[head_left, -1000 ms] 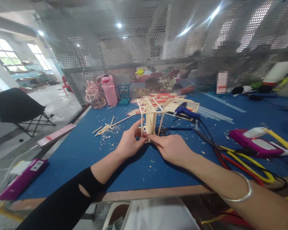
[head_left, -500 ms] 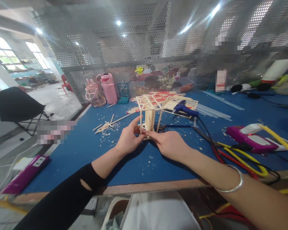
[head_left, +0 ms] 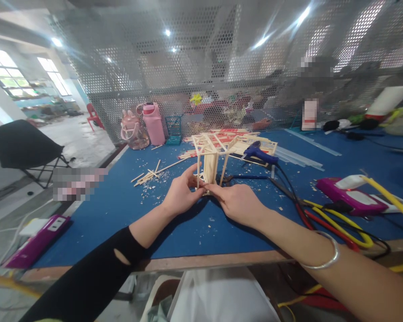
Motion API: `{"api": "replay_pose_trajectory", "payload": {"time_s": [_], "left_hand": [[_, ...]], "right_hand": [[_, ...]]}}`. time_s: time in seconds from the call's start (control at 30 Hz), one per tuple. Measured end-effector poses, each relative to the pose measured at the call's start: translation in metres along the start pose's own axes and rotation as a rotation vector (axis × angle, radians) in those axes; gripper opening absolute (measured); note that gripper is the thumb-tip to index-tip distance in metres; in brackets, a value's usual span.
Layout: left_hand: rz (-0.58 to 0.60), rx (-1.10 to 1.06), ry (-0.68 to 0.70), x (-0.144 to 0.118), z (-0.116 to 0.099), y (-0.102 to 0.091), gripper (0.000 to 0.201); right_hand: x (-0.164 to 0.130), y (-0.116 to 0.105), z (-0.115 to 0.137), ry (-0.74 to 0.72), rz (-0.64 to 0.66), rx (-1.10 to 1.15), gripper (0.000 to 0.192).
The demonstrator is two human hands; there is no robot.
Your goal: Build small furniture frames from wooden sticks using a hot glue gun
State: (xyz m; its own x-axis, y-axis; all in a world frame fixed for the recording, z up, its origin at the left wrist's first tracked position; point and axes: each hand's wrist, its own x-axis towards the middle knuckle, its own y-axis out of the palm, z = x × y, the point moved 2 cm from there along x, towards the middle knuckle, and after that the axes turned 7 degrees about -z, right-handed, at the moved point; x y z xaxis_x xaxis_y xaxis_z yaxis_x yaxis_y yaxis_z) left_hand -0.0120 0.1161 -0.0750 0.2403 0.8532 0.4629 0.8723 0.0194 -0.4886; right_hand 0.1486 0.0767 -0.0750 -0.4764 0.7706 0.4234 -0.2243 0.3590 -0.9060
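- At far left, off the bench (head_left: 121,214) edge: a purple power strip (head_left: 36,241) on the floor side, a black folding chair (head_left: 16,147) beyond it.
- Toward the back left of the blue surface: a pink water bottle (head_left: 153,123) and a clear pink bag (head_left: 132,132) against the mesh screen, with loose wooden sticks (head_left: 151,174) and shavings scattered in front.
- Left of centre: left hand (head_left: 181,194), black sleeve on the forearm, grip pinched on a thin upright of the stick frame (head_left: 211,156), forefinger raised along it.
- At centre: the frame standing upright on the bench, roof-like lattice on top, slim legs below, base between both hands.
- Just right of centre: right hand (head_left: 238,203), fingertips closed on the foot of the same frame, touching the left fingertips.
- Compared with half a second and a second ago: hands and frame nearly unmoved, only the view shifted a little; reads as a steady hold on a joint rather than a fresh placement.
- Behind and right: a blue glue gun (head_left: 260,154) lying beside flat stick panels, its cord trailing toward red and yellow cables (head_left: 336,223).
- Far right: a purple case (head_left: 352,194) and a silver bangle (head_left: 322,257) on the right wrist.
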Motion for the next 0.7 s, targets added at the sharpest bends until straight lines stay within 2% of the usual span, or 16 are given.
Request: {"api": "replay_pose_trajectory", "payload": {"time_s": [0.23, 0.6, 0.7], "left_hand": [[-0.009, 0.066, 0.022, 0.0004, -0.0052, -0.0071, 0.071], [-0.027, 0.171, -0.034, -0.0003, -0.0074, -0.0023, 0.066], [-0.024, 0.171, -0.016, -0.0003, -0.0063, -0.0026, 0.066]], "right_hand": [[-0.0013, 0.0035, -0.0023, -0.028, -0.047, -0.031, 0.045], [-0.0016, 0.0088, -0.0049, -0.048, -0.096, -0.049, 0.044], [-0.0038, 0.0083, -0.0060, -0.061, -0.165, -0.003, 0.042]]}}
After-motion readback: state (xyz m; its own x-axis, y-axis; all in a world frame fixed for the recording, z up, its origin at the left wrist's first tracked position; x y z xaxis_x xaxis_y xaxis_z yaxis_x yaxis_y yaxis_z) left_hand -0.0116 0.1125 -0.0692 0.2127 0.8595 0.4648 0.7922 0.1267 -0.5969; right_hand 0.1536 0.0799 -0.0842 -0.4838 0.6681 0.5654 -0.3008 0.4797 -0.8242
